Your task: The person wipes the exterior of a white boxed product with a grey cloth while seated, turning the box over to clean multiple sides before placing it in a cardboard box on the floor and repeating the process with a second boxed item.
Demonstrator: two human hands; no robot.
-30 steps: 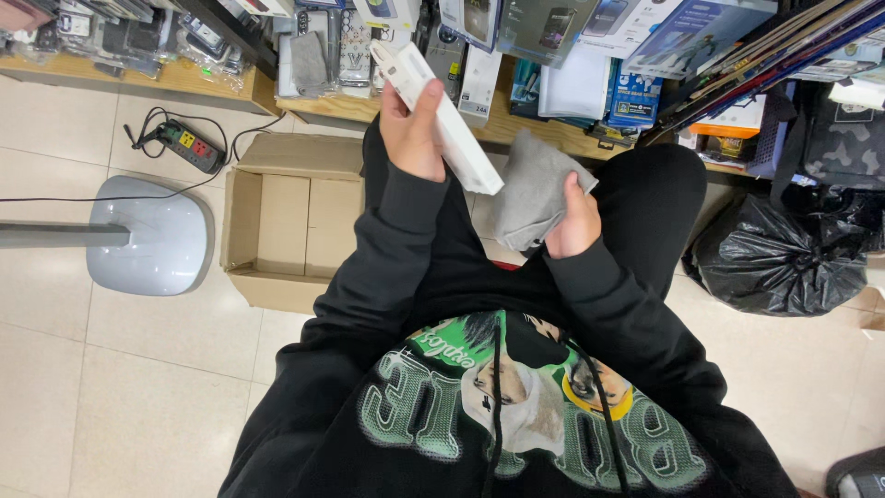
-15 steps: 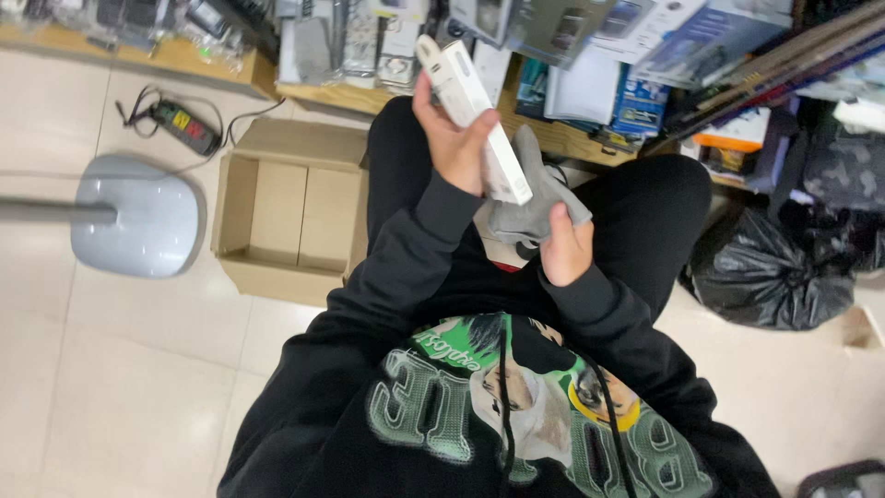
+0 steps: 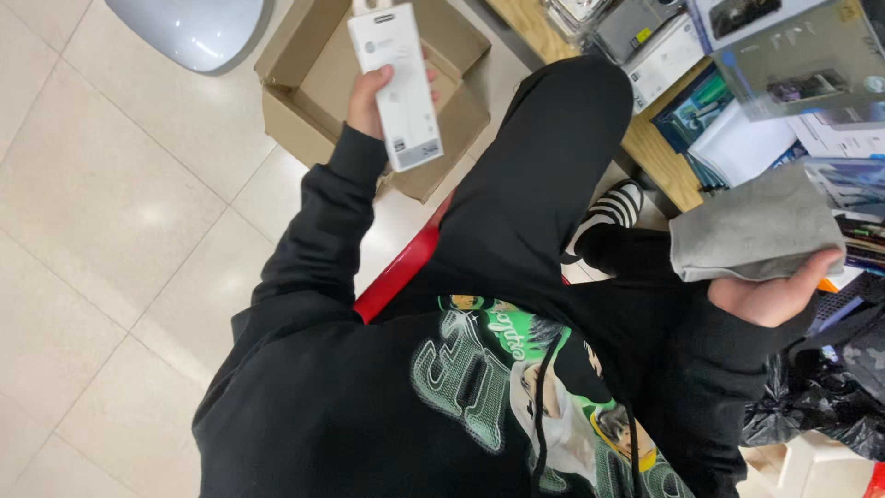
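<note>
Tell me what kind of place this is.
Probably a small electronics or accessories shop, or its stockroom. Packaged goods crowd a wooden shelf, an open cardboard box sits on the tiled floor, and the left hand holds a white retail box.

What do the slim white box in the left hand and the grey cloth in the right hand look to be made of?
The slim white box looks like smooth coated cardboard: flat faces, crisp edges, slight sheen. The folded grey cloth looks like soft matte fabric, perhaps microfibre: it folds limply and shows no shine.
</note>
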